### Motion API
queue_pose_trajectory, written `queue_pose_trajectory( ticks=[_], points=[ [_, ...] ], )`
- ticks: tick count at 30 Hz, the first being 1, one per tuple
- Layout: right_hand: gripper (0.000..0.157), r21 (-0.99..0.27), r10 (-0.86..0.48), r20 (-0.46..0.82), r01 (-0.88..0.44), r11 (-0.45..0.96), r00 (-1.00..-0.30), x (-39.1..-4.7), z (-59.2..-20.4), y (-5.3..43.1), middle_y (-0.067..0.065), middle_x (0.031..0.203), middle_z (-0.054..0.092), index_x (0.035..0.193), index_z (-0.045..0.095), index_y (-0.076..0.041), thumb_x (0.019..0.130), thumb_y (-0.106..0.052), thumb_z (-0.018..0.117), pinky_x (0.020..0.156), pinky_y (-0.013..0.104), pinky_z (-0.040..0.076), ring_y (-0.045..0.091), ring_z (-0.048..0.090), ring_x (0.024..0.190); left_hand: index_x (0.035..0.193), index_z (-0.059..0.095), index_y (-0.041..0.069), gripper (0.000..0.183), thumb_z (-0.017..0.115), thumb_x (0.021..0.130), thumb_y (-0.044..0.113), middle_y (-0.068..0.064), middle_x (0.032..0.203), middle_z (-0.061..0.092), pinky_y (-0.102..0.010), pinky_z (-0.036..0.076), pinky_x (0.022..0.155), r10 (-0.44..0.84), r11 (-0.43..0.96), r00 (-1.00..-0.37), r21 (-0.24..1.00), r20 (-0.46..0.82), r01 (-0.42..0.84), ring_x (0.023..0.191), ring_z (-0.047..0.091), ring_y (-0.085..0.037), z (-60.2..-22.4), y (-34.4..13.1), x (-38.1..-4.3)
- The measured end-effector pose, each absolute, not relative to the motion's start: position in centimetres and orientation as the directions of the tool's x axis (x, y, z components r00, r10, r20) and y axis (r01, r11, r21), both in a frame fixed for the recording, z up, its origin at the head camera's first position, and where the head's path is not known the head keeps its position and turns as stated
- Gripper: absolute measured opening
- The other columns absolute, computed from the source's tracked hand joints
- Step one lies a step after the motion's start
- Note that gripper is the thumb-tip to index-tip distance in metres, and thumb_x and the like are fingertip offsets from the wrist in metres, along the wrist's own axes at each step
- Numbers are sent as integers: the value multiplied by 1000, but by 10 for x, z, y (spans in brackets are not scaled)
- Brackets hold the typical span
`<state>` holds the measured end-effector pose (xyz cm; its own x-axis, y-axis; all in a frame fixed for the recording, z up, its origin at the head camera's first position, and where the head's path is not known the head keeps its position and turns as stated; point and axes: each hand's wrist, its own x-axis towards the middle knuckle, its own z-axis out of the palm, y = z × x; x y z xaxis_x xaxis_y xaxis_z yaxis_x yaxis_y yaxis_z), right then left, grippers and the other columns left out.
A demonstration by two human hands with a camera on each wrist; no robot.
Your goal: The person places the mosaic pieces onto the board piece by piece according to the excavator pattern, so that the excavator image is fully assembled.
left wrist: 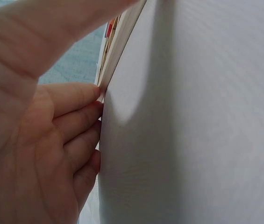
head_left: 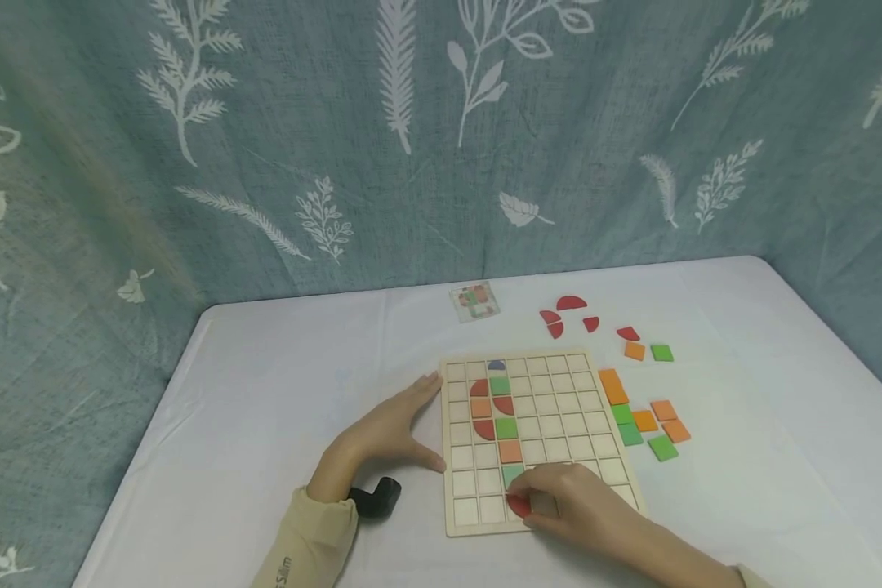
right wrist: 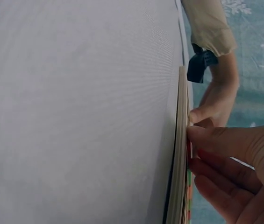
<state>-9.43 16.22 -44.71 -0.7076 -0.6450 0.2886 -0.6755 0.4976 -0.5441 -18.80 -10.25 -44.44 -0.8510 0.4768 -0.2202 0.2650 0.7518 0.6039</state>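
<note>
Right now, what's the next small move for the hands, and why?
Probably press the thin red rounded piece down with the right hand: its fingers hold it at the bottom row of the pale wooden grid board, whose left edge the left hand touches.

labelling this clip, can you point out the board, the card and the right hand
Board (head_left: pixel 551 426), head view, a bare square near its middle.
Card (head_left: pixel 474 301), head view, middle of its printed face.
Right hand (head_left: pixel 569 500), head view, back of the hand.
</note>
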Motion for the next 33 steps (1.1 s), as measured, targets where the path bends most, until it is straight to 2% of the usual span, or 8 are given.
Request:
queue_pose_trajectory(
  ticks=[5,10,20,29,33],
  points=[
    [23,-517,-637,281,-672,529,-718,-93,-447,162,-11,86,67,92,68,-14,71,-9,77,74,19,53,2,60,80,147,24,13,119,87,51,42,-3,153,18,-44,21,113,477,755,-851,598,-221,268,141,17,-22,-446,-102,-188],
    [24,-547,-635,255,-650,528,-729,-94,-447,164,-12,87,67,92,68,-14,70,-9,77,75,20,52,1,60,81,147,24,12,118,87,51,42,-4,153,19,-43,20,113,483,752,-847,602,-224,270,141,17,-22,-445,-102,-189],
    [21,-557,-652,302,-684,471,-695,-94,-446,165,-10,86,67,87,67,-13,69,-8,78,73,15,50,2,60,78,147,24,12,118,87,52,41,-5,153,19,-43,22,113,473,757,-852,599,-224,263,140,18,-23,-444,-102,-187],
    [21,-553,-626,299,-665,501,-720,-91,-447,166,-10,86,68,87,68,-13,69,-10,78,73,15,50,3,61,80,147,24,13,118,87,52,42,-3,153,19,-42,22,113,475,755,-852,599,-219,267,141,18,-22,-444,-102,-188],
    [19,-600,-606,256,-615,511,-753,-91,-444,169,-12,87,67,89,68,-16,73,-15,76,74,18,51,2,61,82,147,24,12,118,87,52,42,-3,153,19,-42,22,113,477,752,-850,603,-222,265,141,18,-22,-444,-102,-187]
  ],
)
